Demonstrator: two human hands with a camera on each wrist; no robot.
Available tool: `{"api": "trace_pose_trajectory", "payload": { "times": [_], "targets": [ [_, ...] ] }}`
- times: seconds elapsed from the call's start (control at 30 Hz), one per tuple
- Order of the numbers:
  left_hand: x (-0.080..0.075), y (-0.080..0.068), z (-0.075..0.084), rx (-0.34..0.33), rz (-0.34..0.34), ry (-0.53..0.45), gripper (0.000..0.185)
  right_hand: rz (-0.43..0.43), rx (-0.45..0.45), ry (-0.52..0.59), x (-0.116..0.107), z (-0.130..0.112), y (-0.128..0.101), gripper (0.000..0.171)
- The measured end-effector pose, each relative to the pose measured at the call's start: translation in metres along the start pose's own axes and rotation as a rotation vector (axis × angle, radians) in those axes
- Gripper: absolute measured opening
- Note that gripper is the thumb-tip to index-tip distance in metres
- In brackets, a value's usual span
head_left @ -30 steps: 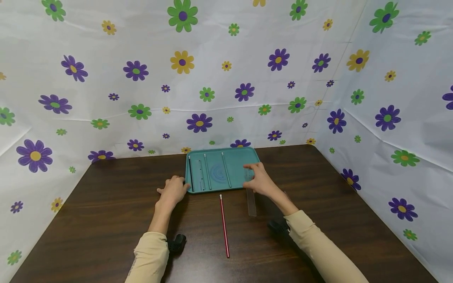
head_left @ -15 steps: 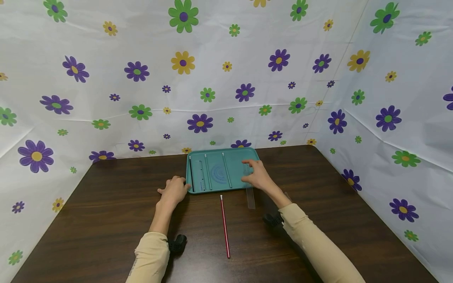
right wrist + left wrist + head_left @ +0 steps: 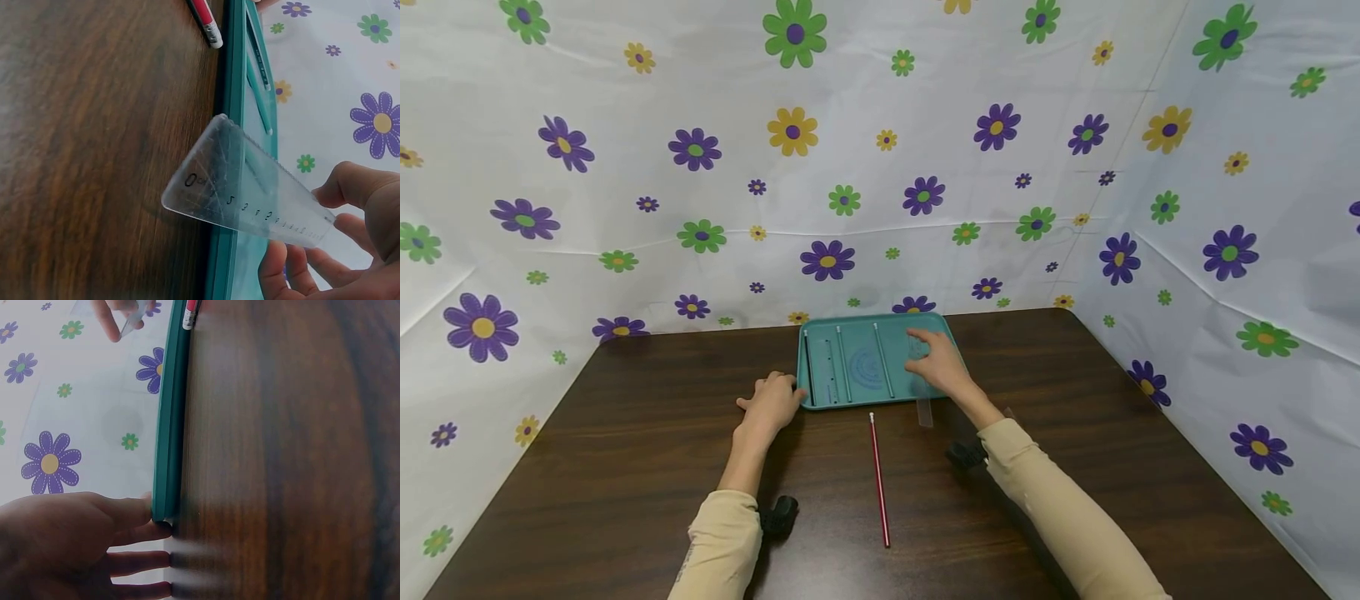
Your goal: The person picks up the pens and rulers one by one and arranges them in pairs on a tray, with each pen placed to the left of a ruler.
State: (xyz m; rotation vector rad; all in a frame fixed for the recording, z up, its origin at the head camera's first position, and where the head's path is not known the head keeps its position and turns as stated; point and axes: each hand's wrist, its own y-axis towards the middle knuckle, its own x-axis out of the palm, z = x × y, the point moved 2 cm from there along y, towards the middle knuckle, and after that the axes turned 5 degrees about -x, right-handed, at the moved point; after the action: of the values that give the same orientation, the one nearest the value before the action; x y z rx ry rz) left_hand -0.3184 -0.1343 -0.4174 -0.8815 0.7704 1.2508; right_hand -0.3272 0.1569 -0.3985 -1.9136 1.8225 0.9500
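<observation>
A teal tray (image 3: 934, 327) sits at the far middle of the dark wooden table (image 3: 625, 467). My right hand (image 3: 925, 354) is over the tray's right side and pinches a clear ruler (image 3: 250, 194). The ruler's near end (image 3: 925, 412) sticks out past the tray's front rim (image 3: 228, 125). My left hand (image 3: 778, 392) rests at the tray's front left corner, its fingers (image 3: 134, 515) fairly straight against the rim (image 3: 167, 425). A red pencil (image 3: 877, 479) lies on the table in front of the tray, eraser end (image 3: 209, 28) towards it.
Inside the tray lie a dark pen (image 3: 807, 367), two teal sticks (image 3: 842, 367), a second clear ruler (image 3: 830, 371) and a protractor (image 3: 867, 367). Flowered cloth walls (image 3: 1225, 250) close in the table at the back and both sides.
My right hand has carried the clear ruler away from me and further over the tray, so less of it overhangs the table. The left hand and the pencil have stayed put.
</observation>
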Motion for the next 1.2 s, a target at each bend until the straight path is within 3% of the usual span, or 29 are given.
{"api": "trace_pose_trajectory", "payload": {
  "times": [0.37,0.6,0.77,0.97,1.2],
  "targets": [
    [0.001,0.001,0.001,-0.010,-0.002,0.003,0.051,0.112,-0.008,0.037,0.008,-0.005,0.010,0.046],
    [0.000,0.001,0.001,-0.007,-0.005,0.007,0.050,0.148,0.063,0.056,0.011,-0.005,0.022,0.048],
    [0.000,0.001,-0.001,-0.008,-0.006,0.004,0.050,0.208,0.040,0.109,0.012,-0.003,0.032,0.045],
    [0.002,0.001,-0.002,-0.008,-0.004,-0.007,0.050,0.240,0.020,0.078,0.015,-0.001,0.034,0.041],
    [0.000,0.001,0.001,-0.009,-0.007,-0.002,0.050,0.234,-0.012,-0.043,0.019,0.001,0.037,0.035]
  ]
}}
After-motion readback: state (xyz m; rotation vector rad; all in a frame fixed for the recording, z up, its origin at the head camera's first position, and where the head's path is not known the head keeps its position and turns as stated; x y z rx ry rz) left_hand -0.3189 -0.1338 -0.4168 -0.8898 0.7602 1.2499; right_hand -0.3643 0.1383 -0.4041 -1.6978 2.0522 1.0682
